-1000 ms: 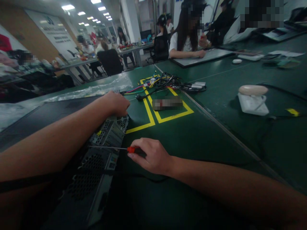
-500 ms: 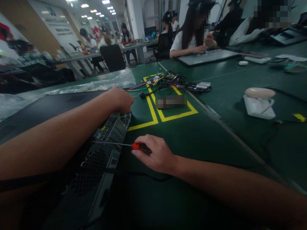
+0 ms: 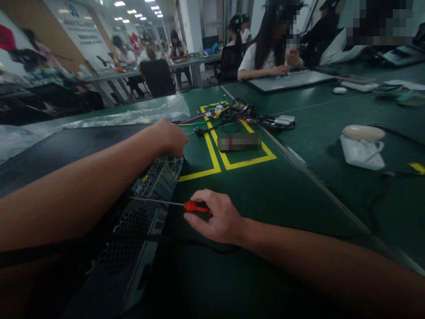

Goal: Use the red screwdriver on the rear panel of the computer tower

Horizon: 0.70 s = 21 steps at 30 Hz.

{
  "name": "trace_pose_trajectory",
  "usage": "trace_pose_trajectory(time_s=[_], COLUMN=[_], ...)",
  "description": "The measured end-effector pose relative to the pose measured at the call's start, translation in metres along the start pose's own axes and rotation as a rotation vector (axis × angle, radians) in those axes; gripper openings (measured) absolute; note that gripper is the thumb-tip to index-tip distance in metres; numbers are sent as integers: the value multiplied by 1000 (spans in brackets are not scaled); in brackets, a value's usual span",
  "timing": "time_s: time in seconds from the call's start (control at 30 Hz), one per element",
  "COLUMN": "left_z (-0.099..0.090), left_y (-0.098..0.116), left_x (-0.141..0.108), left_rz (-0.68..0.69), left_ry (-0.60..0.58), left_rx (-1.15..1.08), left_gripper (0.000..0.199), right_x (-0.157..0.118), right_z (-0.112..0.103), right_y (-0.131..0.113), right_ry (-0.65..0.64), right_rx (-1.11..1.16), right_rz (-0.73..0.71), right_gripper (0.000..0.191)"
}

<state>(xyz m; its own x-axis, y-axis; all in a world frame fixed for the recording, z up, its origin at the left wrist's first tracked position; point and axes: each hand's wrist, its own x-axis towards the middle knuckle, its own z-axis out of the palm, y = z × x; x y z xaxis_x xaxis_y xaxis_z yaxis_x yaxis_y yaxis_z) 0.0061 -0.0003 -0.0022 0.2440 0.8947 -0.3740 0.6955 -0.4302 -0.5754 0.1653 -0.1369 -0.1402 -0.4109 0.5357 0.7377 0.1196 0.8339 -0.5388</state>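
Observation:
A computer case (image 3: 159, 223) lies on its side at the left, with its vented rear panel turned toward my right hand. My right hand (image 3: 214, 217) holds a screwdriver (image 3: 192, 206) by its red handle, between thumb and fingers. The long metal shaft runs level to the left, its tip at the rear panel below my left forearm; what the tip touches is too small to tell. My left hand (image 3: 171, 138) is curled over the case's far rear corner, above a round fan grille. Its fingertips are mostly hidden.
Beyond the case lie a tangle of cables (image 3: 242, 110) and a blurred-out box (image 3: 239, 141) within yellow tape marks (image 3: 247, 165). A white case with a beige lid (image 3: 362, 148) stands at the right. Plastic film (image 3: 159, 110) lies behind the case. Across the table a person (image 3: 262, 60) works at a flat panel.
My right thumb and fingers have opened slightly around the screwdriver, so more of its red handle shows. The left hand keeps its place on the case. The view has shifted a little.

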Motion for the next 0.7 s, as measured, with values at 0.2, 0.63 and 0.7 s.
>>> trace_pose_trajectory(time_s=[0.2, 0.63, 0.7], left_z=[-2, 0, 2], left_y=[1, -1, -2], left_x=[-3, 1, 2], left_rz=[-22, -23, -38], left_ry=[-8, -21, -20], left_rx=[15, -25, -44], left_gripper=[41, 40, 39], right_x=[0, 0, 0], right_z=[0, -1, -2], right_y=[1, 0, -1], right_ry=[-21, -32, -34], right_rx=[6, -18, -18], right_rz=[-14, -23, -23], right_gripper=[17, 13, 14])
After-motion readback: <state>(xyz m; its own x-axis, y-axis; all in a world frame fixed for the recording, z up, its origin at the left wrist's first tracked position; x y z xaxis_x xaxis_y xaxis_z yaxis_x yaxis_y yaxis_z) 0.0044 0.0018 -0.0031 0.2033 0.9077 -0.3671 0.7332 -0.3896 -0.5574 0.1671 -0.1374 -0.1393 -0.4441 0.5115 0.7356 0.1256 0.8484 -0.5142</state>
